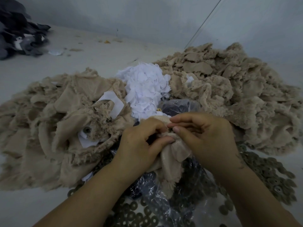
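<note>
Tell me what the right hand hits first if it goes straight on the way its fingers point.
Its fingers point left, so the right hand would likely press into the beige fabric piece it pinches, then the left hand; depth is unclear.

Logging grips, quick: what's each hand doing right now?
Left hand: pinching the beige fabric piece.
Right hand: pinching the same beige fabric piece near its top.
</note>
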The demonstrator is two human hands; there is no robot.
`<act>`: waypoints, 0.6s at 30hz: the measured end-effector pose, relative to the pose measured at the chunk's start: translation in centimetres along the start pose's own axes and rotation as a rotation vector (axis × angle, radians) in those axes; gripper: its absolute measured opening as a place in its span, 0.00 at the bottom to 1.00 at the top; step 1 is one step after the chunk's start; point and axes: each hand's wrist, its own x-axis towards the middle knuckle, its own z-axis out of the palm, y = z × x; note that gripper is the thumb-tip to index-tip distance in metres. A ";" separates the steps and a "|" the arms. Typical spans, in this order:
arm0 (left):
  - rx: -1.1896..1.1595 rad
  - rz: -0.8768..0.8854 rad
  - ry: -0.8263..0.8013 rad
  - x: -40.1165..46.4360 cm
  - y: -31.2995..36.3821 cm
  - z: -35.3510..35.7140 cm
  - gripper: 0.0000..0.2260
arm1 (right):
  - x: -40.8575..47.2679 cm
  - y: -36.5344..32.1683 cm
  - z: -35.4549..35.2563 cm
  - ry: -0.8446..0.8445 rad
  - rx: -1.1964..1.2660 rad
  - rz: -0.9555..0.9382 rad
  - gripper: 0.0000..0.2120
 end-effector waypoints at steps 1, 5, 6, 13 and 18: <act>-0.004 -0.015 0.007 -0.1 0.0 0.0 0.09 | 0.0 0.0 0.0 -0.005 -0.028 -0.032 0.14; -0.045 -0.072 -0.008 -0.1 0.2 0.1 0.09 | 0.0 -0.2 -0.2 -0.014 -0.107 -0.137 0.16; -0.053 -0.079 -0.025 -0.1 0.3 0.1 0.11 | 0.0 -0.3 -0.3 -0.018 -0.116 -0.165 0.17; -0.033 -0.063 -0.092 0.2 -0.1 -0.1 0.14 | -0.1 0.2 -0.1 0.024 -0.142 -0.202 0.17; 0.020 0.017 -0.072 0.2 0.0 0.1 0.12 | -0.1 0.5 0.2 0.035 -0.119 -0.176 0.15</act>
